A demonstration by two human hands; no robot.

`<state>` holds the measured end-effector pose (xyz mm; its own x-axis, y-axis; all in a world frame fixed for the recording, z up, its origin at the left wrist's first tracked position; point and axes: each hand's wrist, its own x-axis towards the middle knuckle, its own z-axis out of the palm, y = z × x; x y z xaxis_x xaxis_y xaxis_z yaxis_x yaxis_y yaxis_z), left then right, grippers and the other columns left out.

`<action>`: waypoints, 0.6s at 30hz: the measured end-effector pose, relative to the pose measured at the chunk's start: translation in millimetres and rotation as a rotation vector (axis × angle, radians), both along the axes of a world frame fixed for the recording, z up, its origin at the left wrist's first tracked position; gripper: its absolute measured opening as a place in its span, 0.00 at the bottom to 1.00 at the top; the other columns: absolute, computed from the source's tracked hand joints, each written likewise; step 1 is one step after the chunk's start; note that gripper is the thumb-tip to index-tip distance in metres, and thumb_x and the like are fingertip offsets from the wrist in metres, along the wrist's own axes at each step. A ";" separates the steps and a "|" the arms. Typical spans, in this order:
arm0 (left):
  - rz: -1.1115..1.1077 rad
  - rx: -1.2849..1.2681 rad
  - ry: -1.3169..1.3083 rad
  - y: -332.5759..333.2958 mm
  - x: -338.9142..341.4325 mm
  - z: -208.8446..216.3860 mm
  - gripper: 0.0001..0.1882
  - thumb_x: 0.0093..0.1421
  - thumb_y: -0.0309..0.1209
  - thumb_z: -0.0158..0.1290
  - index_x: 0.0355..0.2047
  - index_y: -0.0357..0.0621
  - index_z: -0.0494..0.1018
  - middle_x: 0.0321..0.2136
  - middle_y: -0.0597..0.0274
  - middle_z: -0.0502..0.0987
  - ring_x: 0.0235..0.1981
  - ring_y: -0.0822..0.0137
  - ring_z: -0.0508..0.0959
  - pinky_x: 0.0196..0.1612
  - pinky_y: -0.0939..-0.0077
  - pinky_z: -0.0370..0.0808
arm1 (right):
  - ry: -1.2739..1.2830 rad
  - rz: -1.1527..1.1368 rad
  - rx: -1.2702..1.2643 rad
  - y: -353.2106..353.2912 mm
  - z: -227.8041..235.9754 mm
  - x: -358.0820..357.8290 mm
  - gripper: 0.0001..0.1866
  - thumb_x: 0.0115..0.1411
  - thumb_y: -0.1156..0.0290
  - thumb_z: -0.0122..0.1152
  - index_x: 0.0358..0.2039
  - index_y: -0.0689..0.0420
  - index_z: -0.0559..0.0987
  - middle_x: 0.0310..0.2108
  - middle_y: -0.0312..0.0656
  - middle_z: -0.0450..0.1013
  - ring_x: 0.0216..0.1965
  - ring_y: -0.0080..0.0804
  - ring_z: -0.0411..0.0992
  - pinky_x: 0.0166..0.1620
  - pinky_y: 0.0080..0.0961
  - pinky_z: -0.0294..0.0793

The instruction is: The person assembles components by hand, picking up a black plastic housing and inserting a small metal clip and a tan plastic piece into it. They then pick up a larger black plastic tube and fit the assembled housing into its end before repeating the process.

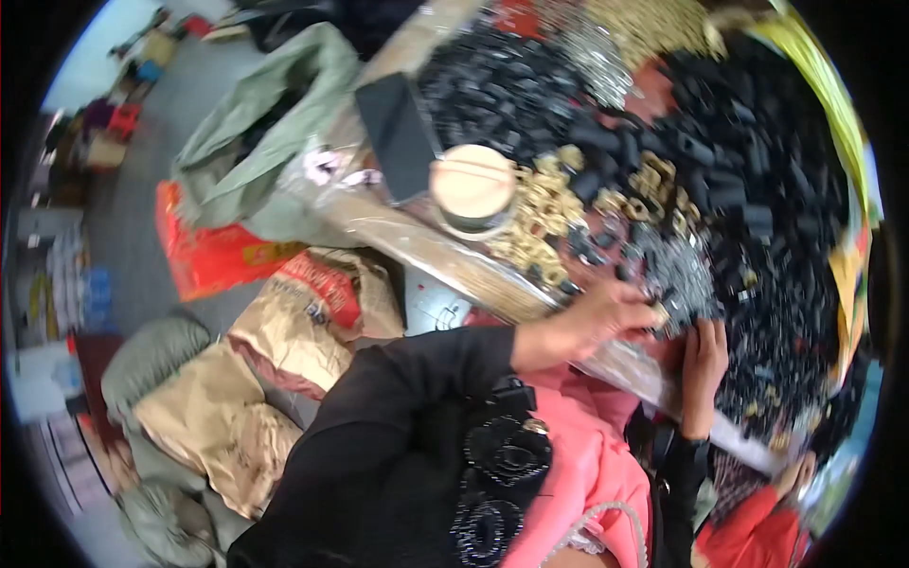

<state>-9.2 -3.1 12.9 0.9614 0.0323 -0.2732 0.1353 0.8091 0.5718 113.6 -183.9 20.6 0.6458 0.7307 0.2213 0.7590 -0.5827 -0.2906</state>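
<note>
My left hand [601, 320] reaches over the table's near edge with its fingers curled together. At its fingertips shows a small pale yellow piece [659, 314], too blurred to name more exactly. To its right, my right hand [704, 367] has its fingers bent in close at the near side of the silver heap; what they hold, if anything, is hidden. Just beyond both hands lies a heap of small silver metal parts [674, 270]. Beside it are pale yellow ring-like pieces [538, 222]. Small black parts [757, 275] spread widely over the right side.
A round lidded container [472, 185] and a dark phone-like slab [396, 137] rest at the table's wrapped edge [445, 256]. Brown paper sacks [284, 331] and a grey-green sack [275, 142] stand on the left. Another person in red [753, 530] is at the lower right.
</note>
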 end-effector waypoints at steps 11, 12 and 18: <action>0.090 -0.006 0.019 -5.8 -18.2 -2.8 0.08 0.49 0.30 0.54 0.24 0.38 0.72 0.22 0.67 0.73 0.21 0.79 0.71 0.26 0.88 0.69 | 0.008 0.061 -0.010 12.0 -5.0 -12.3 0.03 0.52 0.75 0.48 0.27 0.61 0.67 0.27 0.49 0.63 0.29 0.49 0.64 0.30 0.36 0.64; 0.069 -0.011 0.019 -4.8 -17.6 -1.5 0.08 0.49 0.30 0.54 0.24 0.38 0.72 0.22 0.67 0.73 0.21 0.79 0.71 0.26 0.88 0.69 | 0.008 0.040 -0.016 12.5 -6.6 -11.2 0.03 0.52 0.75 0.48 0.27 0.61 0.67 0.27 0.49 0.63 0.29 0.49 0.64 0.30 0.36 0.64; 0.260 1.106 -0.465 10.6 -12.9 -15.2 0.12 0.50 0.35 0.52 0.31 0.40 0.70 0.25 0.61 0.72 0.24 0.68 0.72 0.33 0.77 0.69 | -0.104 -0.198 -0.118 13.7 -17.6 3.3 0.05 0.51 0.75 0.48 0.31 0.56 0.68 0.28 0.48 0.66 0.30 0.48 0.67 0.31 0.36 0.68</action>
